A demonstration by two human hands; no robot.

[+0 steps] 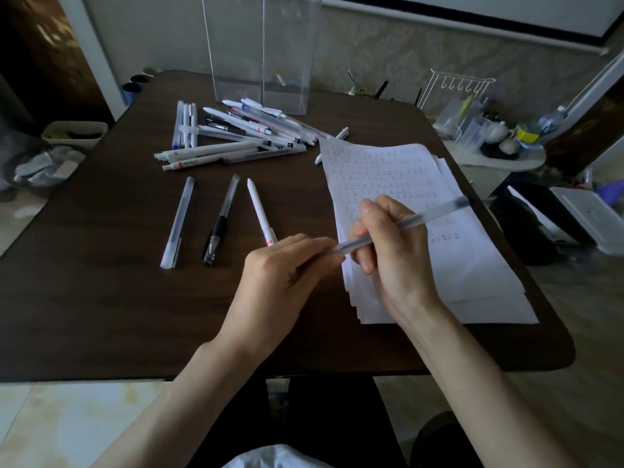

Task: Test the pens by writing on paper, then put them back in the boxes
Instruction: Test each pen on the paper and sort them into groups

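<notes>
My right hand point(391, 244) grips a frosted clear pen point(425, 216) that slants over the stack of paper point(452, 265). My left hand point(283, 268) pinches the pen's lower capped end. The top sheet carries rows of small written marks. Three pens lie apart on the dark table: a frosted one point(178, 221), a black-grip one point(221, 219) and a white one point(260, 211). A loose pile of several pens point(236, 136) lies farther back. Two tall clear boxes point(263, 52) stand behind the pile.
The dark wooden table point(101, 298) ends close to my body. A side table with a white rack and cups point(479, 123) stands at the right. A white bin point(74, 133) sits on the floor at the left.
</notes>
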